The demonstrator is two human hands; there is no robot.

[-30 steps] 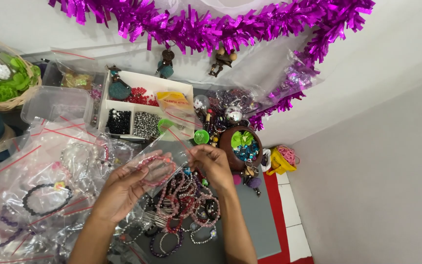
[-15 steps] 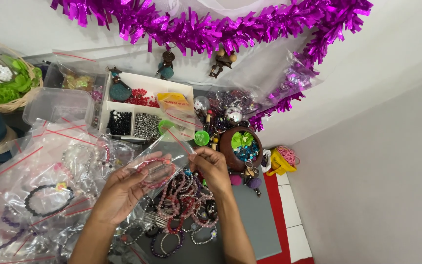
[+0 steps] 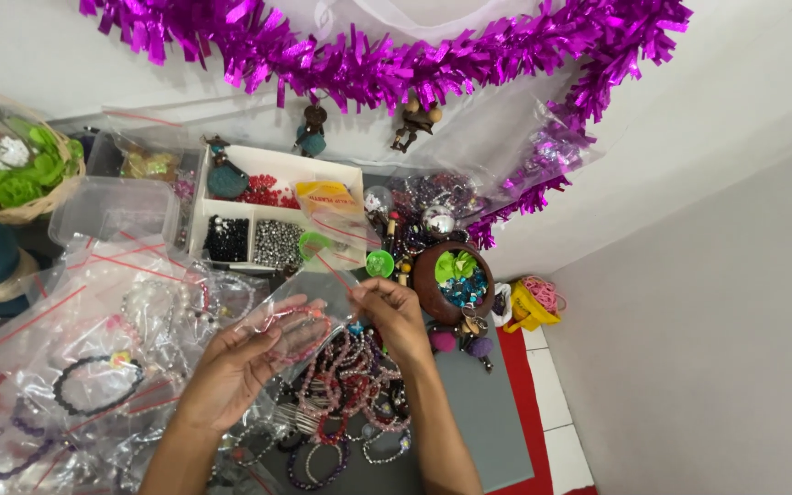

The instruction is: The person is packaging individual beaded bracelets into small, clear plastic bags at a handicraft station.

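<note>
Left hand (image 3: pixel 231 371) grasps a clear zip plastic bag with red seal line (image 3: pixel 309 307) holding a pink beaded bracelet (image 3: pixel 297 332), the bag resting across its fingers. Right hand (image 3: pixel 394 316) pinches the bag's top edge. Both are just above the pile of mixed beaded bracelets (image 3: pixel 350 394), near the round brown bowl of green and blue beads (image 3: pixel 453 278).

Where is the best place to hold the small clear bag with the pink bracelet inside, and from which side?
Probably at the red zip strip of the clear bag, coming from the right: the left hand supports the bag flat from below with the pink bracelet inside, and the right hand already pinches that open edge.
</note>
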